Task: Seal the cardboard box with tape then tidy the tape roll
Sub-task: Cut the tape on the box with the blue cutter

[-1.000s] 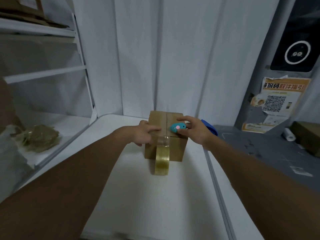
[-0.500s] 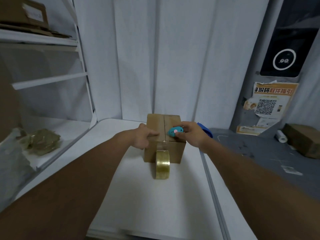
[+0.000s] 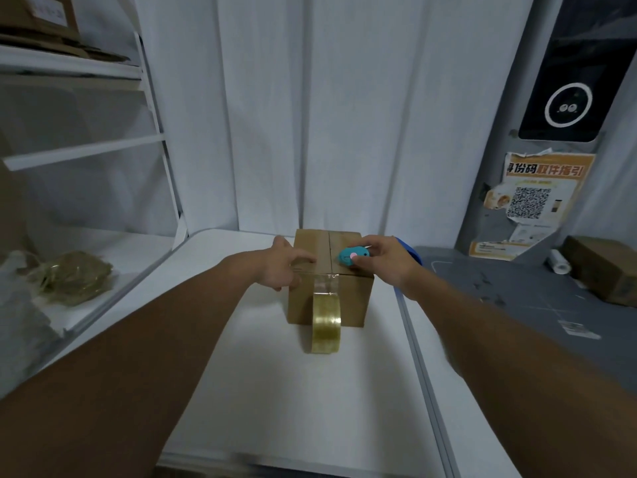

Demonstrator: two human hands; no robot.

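Cardboard box (image 3: 329,294) sat mid-frame on the white tabletop (image 3: 293,408), plain brown corrugated, squarish, top flaps closed with the seam running away from the camera. Clear glossy tape strip came over the near top edge and ran down the front face to the tape roll (image 3: 325,324), which stood on edge on the tabletop, touching the box front; roll yellowish, translucent, ring-shaped. Left hand (image 3: 284,267) lay pressed flat on the box top left of the seam, fingers spread, gripping nothing. Right hand (image 3: 382,258) was clamped on a small teal cutter (image 3: 351,256), rounded plastic body with a pink button, held at the top right of the seam near the tape's edge; blade too small to make out. Both forearms bare. Crumpled wad of used tape (image 3: 74,279) lay on the white shelf (image 3: 103,257) at left of frame. Grey mat (image 3: 517,298) at right, another brown box (image 3: 603,267) at far right edge. Orange-and-white poster (image 3: 537,198) with a QR code and Chinese heading in upper right, text partly cut off. Black panel (image 3: 565,81) with a white ring above it. White curtain folds (image 3: 327,108) behind.
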